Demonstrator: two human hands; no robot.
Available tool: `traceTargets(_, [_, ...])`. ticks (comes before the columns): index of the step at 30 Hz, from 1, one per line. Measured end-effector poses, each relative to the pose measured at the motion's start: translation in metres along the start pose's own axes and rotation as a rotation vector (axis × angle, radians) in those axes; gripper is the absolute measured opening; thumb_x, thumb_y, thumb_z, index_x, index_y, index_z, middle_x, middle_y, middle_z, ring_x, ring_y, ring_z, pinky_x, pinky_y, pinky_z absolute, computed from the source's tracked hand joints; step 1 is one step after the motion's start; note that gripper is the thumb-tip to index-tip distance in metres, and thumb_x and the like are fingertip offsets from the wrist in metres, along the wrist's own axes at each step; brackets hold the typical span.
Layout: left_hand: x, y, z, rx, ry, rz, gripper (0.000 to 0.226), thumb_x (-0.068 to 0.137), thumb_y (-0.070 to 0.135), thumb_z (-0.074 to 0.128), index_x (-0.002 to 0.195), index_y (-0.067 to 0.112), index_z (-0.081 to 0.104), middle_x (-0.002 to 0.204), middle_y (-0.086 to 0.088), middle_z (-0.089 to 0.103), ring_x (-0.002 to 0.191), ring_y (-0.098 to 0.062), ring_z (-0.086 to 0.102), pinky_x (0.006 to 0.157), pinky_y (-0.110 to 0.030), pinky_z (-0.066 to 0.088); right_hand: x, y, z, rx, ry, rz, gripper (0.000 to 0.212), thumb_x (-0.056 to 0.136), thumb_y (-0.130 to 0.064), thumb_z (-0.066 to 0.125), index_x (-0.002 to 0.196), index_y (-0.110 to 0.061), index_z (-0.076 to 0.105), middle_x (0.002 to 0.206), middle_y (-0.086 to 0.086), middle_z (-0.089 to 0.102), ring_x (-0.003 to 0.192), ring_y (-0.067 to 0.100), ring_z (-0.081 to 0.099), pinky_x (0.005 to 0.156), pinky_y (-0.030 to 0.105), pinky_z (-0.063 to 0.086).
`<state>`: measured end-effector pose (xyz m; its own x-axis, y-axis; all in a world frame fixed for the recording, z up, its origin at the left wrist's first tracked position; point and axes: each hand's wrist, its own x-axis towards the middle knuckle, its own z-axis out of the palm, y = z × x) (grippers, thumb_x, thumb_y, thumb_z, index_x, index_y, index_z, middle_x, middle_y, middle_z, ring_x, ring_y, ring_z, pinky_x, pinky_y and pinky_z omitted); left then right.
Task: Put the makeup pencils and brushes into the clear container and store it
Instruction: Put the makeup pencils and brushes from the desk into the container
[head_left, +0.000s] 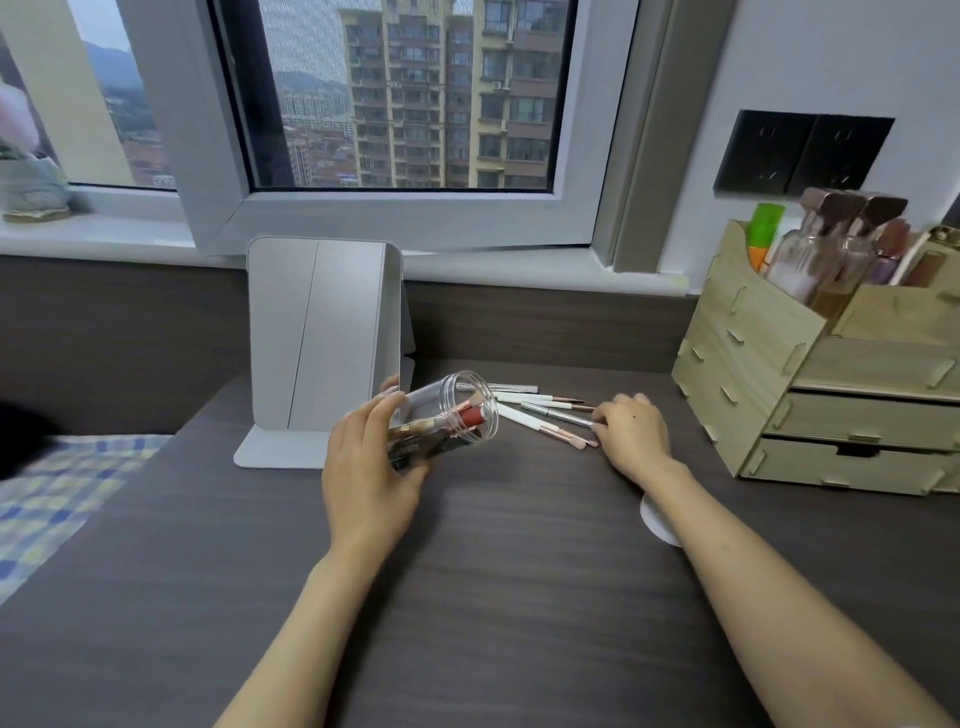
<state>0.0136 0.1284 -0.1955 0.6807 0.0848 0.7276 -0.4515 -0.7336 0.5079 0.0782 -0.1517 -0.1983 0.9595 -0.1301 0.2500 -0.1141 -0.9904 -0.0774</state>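
Observation:
My left hand (366, 460) grips a clear round container (451, 415), tilted on its side with its open mouth facing right. Inside it lie a red pencil, a small brush and dark sticks. Just right of the mouth, several white and silver makeup pencils and brushes (540, 415) lie loose on the dark wooden desk (493, 597). My right hand (634, 431) rests on the desk at their right ends, fingertips touching a silver pencil (563, 415); whether the fingers grip it is unclear.
A grey folding mirror (322, 338) stands just behind the container. A wooden drawer organiser (831, 374) holding bottles and brushes sits at the right. A round white disc (655, 519) lies partly under my right forearm. A checked cloth (62, 499) lies left of the desk.

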Motion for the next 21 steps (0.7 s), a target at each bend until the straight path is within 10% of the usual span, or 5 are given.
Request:
traceTargets(5, [0.001, -0.001, 0.002, -0.001, 0.002, -0.006, 0.076, 0.046, -0.003, 0.083, 0.114, 0.011, 0.054, 0.115, -0.012, 0.063, 0.098, -0.018, 0.043, 0.081, -0.022, 0.032, -0.006, 0.006, -0.006, 0.098, 0.021, 0.025, 0.020, 0.092, -0.019, 0.051, 0.099, -0.011, 0.068, 0.109, 0.011, 0.061, 0.104, 0.031, 0.048, 0.081, 0.037, 0.043])
traceTargets(12, [0.000, 0.000, 0.004, 0.015, 0.000, -0.020, 0.074, 0.049, 0.000, 0.084, 0.116, 0.013, 0.054, 0.116, -0.010, 0.062, 0.101, -0.018, 0.044, 0.083, -0.025, 0.035, -0.065, -0.015, -0.078, 0.987, 0.095, -0.076, 0.014, 0.093, -0.011, 0.050, 0.089, -0.020, 0.060, 0.074, -0.004, 0.060, 0.064, 0.008, 0.052, 0.060, 0.017, 0.042])
traceTargets(21, [-0.003, 0.006, 0.004, -0.009, -0.051, 0.098, 0.076, 0.051, 0.003, 0.085, 0.119, 0.014, 0.051, 0.118, -0.011, 0.060, 0.107, -0.021, 0.046, 0.088, -0.021, 0.032, -0.103, -0.055, -0.106, 0.458, 0.390, -0.337, 0.003, 0.078, -0.012, 0.068, 0.081, -0.012, 0.068, 0.069, -0.007, 0.061, 0.062, 0.014, 0.053, 0.060, 0.025, 0.037])
